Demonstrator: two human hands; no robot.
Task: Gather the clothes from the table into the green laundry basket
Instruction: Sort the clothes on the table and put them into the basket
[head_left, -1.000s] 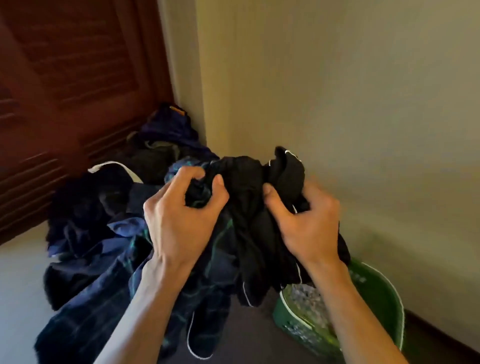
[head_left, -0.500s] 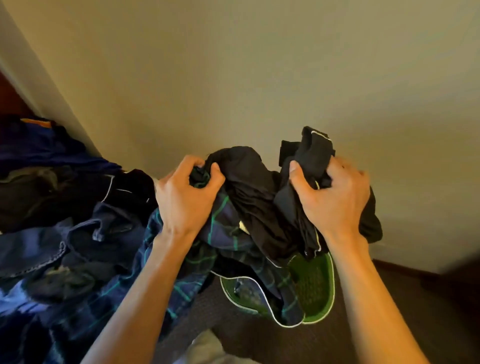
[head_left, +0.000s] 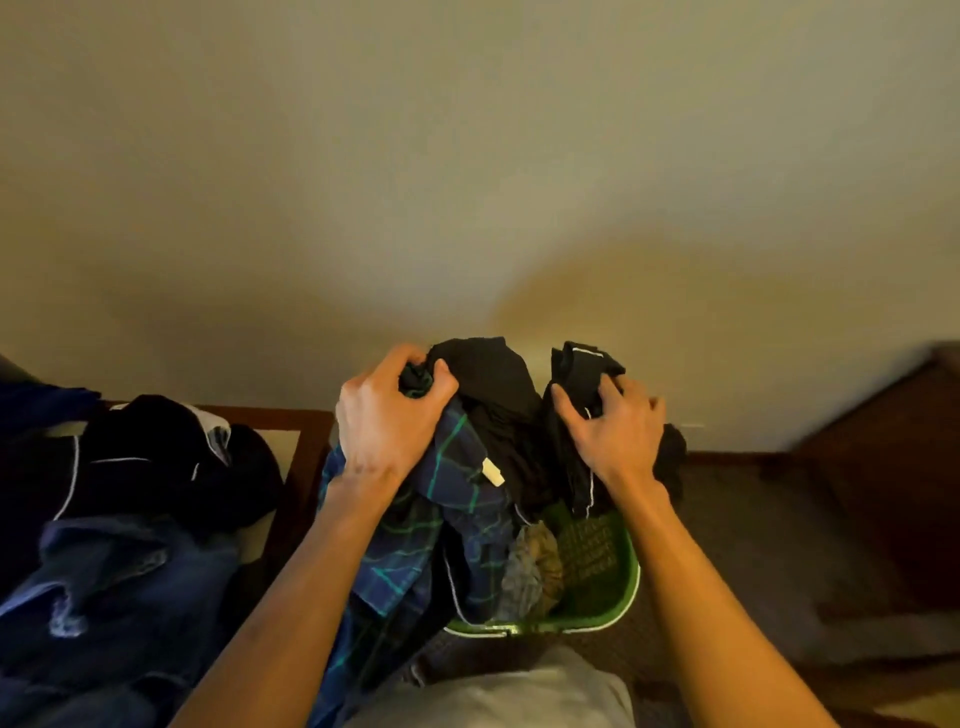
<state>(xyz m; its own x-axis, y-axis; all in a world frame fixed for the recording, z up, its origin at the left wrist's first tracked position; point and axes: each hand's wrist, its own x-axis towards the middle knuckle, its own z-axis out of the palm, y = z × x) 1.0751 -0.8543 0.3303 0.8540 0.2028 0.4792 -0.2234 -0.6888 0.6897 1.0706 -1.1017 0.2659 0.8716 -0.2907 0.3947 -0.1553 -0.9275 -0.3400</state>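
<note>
Both hands hold one bundle of clothes right above the green laundry basket (head_left: 618, 603) on the floor. My left hand (head_left: 387, 418) grips the blue and green plaid garment (head_left: 441, 514), whose lower part hangs over the basket's left rim. My right hand (head_left: 610, 428) grips the black clothes (head_left: 498, 395) with white piping. A patterned cloth (head_left: 535, 566) lies inside the basket. More dark and blue clothes (head_left: 124, 519) are piled on the table (head_left: 291, 441) at the left.
A plain beige wall (head_left: 467, 182) stands close behind the basket. Brown carpet (head_left: 753, 545) covers the floor to the right, and dark wooden furniture (head_left: 893, 457) stands at the right edge. My pale shorts (head_left: 493, 696) show at the bottom.
Both hands have carried the bundle to the right and down, from beside the table pile to directly over the basket. The view has turned right with them.
</note>
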